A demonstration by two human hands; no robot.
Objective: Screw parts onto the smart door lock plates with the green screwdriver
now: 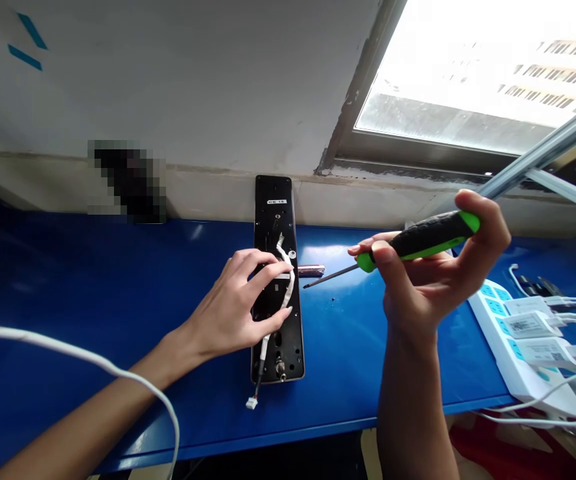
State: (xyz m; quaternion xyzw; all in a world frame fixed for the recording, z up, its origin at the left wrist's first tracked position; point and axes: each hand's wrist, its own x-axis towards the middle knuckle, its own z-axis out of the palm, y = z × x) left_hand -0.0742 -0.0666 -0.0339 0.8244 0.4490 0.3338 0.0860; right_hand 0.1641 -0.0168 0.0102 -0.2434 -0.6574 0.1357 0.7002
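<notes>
A long black lock panel (274, 212) lies flat on the blue table (93, 293), its back side up, with a white wrapped cable (286, 261) running down it to a small white connector (251, 403) hanging past its near end. My left hand (235, 303) rests on the panel's middle, fingers spread over the cable. My right hand (431, 273) is raised to the right of the panel and grips a screwdriver (421, 241) with a black and green handle. Its shaft points left, the tip close to the panel's right edge.
A short metal cylinder (311, 270) lies on the table just right of the panel. A white power strip (511, 340) with several plugs and cables sits at the right edge. A white cable (68, 353) crosses my left forearm. Wall and window stand behind.
</notes>
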